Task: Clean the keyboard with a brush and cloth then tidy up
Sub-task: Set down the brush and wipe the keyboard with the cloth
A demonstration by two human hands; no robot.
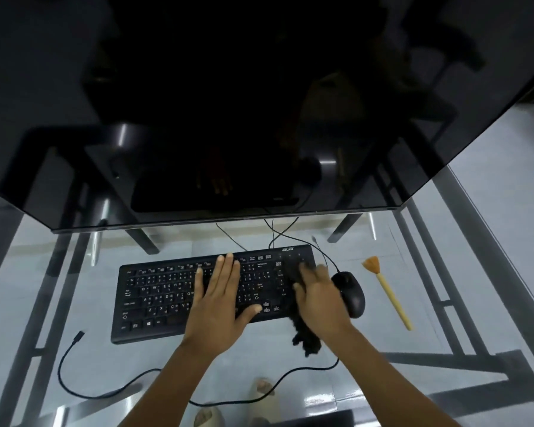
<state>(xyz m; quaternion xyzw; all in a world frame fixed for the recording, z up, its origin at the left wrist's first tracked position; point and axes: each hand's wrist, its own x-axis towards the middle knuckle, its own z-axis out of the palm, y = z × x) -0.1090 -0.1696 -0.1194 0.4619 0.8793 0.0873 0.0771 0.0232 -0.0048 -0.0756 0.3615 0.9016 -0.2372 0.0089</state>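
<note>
A black keyboard [198, 291] lies flat on the glass desk [74, 365], under both of the 2 hands. The left hand [221, 298] rests on its middle keys with fingers straight and spread. The right hand [319, 292] presses a dark cloth [304, 335] onto the keyboard's right end, just beside the black mouse [350, 292]. The brush [387, 292] lies further right, apart from either hand

A glass tabletop [444, 229] carries a black keyboard [154, 300] at centre, a black mouse [350, 292] just right of it, a tan brush [389, 292] farther right, and a loose black cable [65, 362] near left.
</note>
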